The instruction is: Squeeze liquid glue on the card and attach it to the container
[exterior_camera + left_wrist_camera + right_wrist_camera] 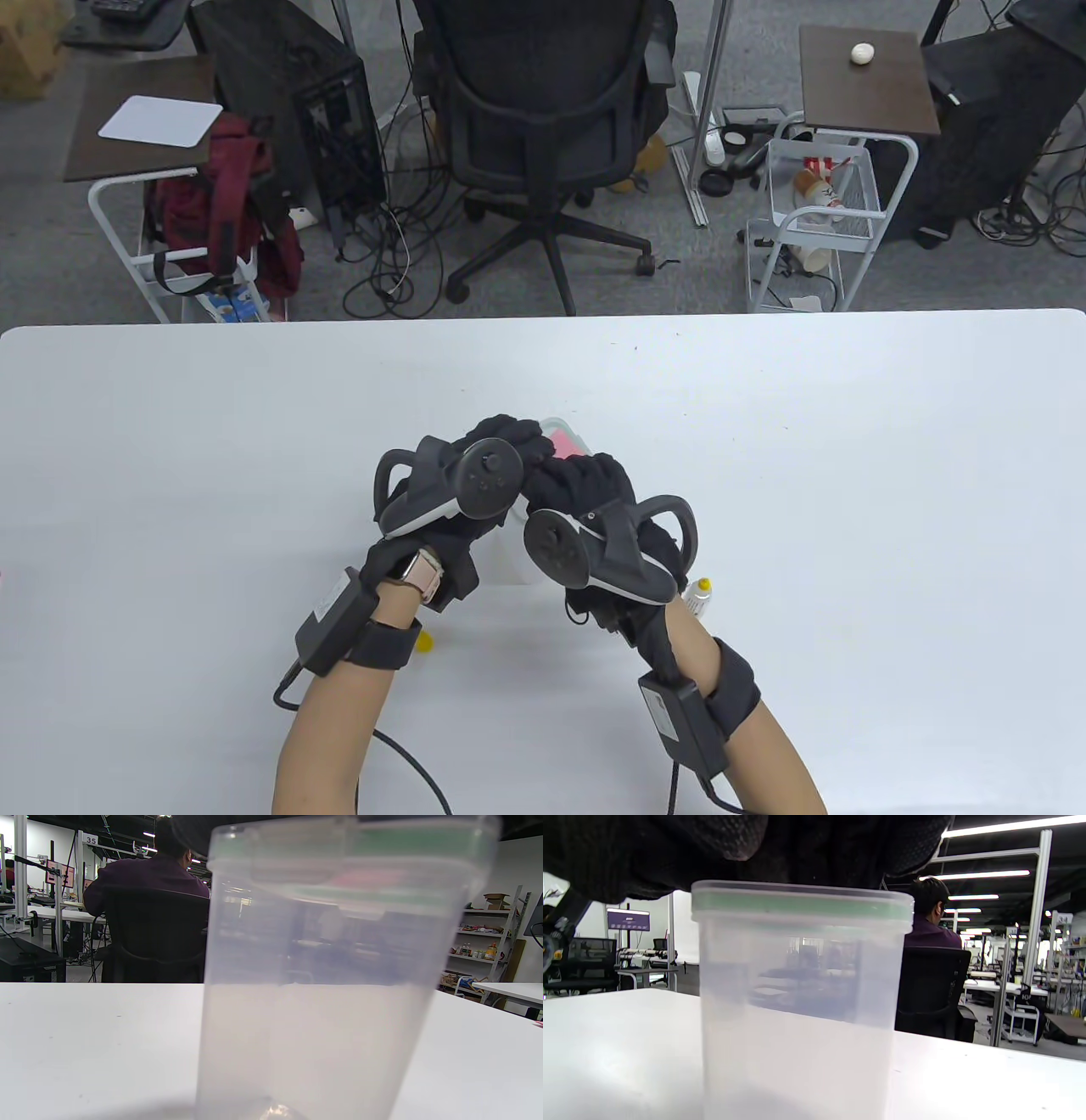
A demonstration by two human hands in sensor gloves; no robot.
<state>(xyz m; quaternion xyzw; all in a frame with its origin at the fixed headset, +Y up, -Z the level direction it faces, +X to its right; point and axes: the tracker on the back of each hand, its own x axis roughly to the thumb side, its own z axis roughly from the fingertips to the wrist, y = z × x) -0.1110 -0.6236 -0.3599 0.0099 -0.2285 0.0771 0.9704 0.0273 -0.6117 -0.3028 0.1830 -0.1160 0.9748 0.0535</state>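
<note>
A tall translucent plastic container point(519, 556) with a green-sealed lid stands upright on the white table point(170, 475). It fills the left wrist view point(331, 984) and the right wrist view point(797, 1005). A pink card point(562, 443) lies on its lid, mostly covered by my hands. My left hand point(509, 441) rests its fingers on the lid from the left. My right hand point(585, 480) lies over the lid from the right, and its gloved fingers point(806, 849) press on the top. A small glue bottle point(698, 594) lies by my right wrist.
A small yellow cap point(424, 643) lies on the table by my left wrist. An office chair point(543, 127) and wire carts point(810, 221) stand on the floor beyond the far table edge.
</note>
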